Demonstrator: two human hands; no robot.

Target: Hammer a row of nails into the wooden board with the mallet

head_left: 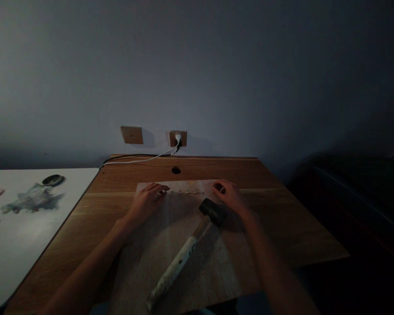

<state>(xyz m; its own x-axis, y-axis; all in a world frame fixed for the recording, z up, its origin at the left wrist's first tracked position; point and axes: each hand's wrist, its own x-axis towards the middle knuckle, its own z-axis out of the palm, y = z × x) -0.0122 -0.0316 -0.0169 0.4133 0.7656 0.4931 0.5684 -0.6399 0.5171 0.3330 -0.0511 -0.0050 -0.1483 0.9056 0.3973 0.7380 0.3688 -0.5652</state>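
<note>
A pale wooden board [184,258] lies on a brown wooden desk [276,218]. Near its far edge stands a row of several small nails [187,192]. My left hand [147,202] rests on the board at the left end of that row, fingers curled with the tips by the nails. My right hand [229,196] rests at the right end of the row, fingers curled; what they pinch is too small to name. A hammer [190,245] with a black head and a worn pale handle lies on the board between my forearms, head just below my right hand.
A white table [26,227] at the left carries a crumpled plastic wrap and small dark objects. On the wall are two wooden plates; a white plug [177,139] sits in one, its cable running along the desk's back. A cable hole [176,170] is in the desk. Dark furniture stands right.
</note>
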